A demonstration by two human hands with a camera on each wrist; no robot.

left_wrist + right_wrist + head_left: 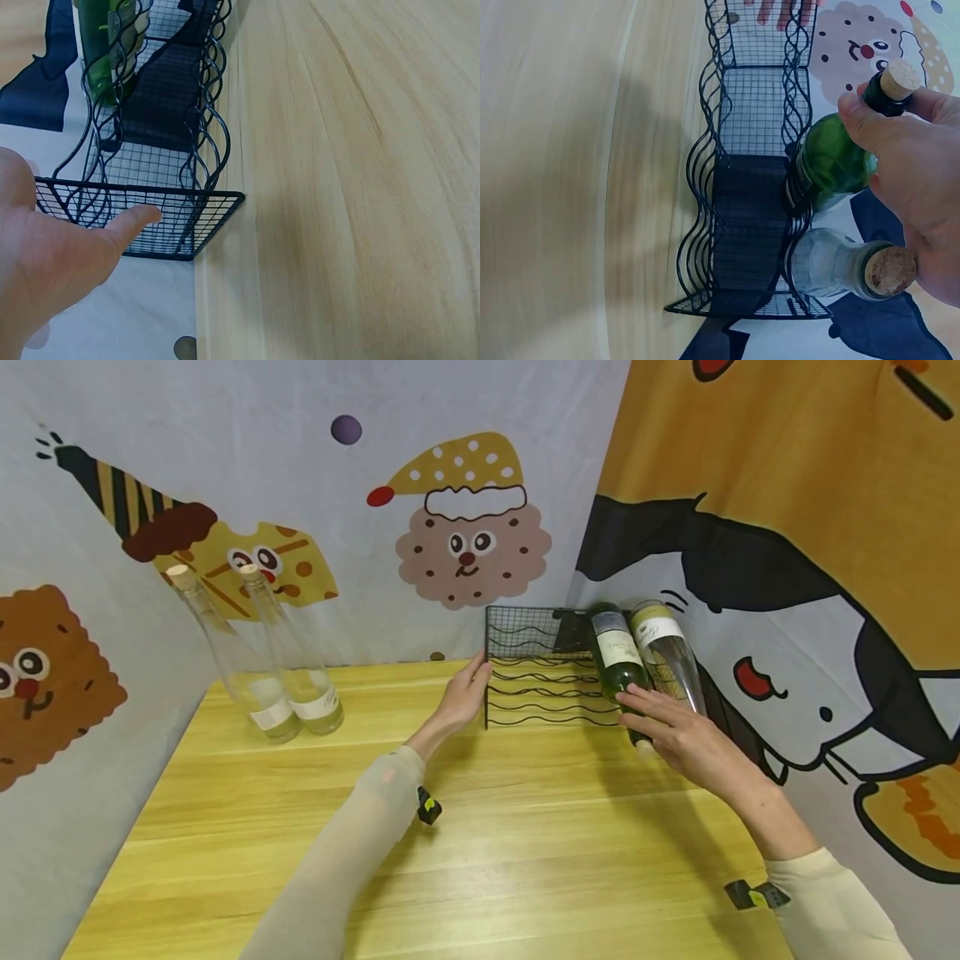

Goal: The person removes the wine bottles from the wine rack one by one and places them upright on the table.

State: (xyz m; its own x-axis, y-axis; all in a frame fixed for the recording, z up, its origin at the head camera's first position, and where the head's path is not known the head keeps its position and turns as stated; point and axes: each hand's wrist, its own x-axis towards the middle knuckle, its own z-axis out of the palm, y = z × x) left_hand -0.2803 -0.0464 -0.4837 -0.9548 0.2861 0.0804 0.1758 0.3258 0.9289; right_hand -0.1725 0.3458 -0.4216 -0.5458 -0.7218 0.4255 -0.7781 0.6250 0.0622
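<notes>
A black wire bottle rack (487,693) with wavy shelves stands at the back of the table. My left hand (461,697) rests against its left mesh end panel, the thumb (135,223) lying along the mesh. A corked green wine bottle (619,648) lies at the rack's right part, neck toward me. My right hand (690,747) pinches this bottle near its neck, thumb on one side and fingers on the other, just below the cork (901,79). Beside it on the right lies a corked clear bottle (660,631), its neck partly behind my right hand in the head view.
Two clear corked bottles (318,706) with white labels stand upright at the table's back left. A cartoon-printed cloth (300,410) hangs right behind the table and rack, and along the right side. The wooden table (510,852) stretches in front of the rack.
</notes>
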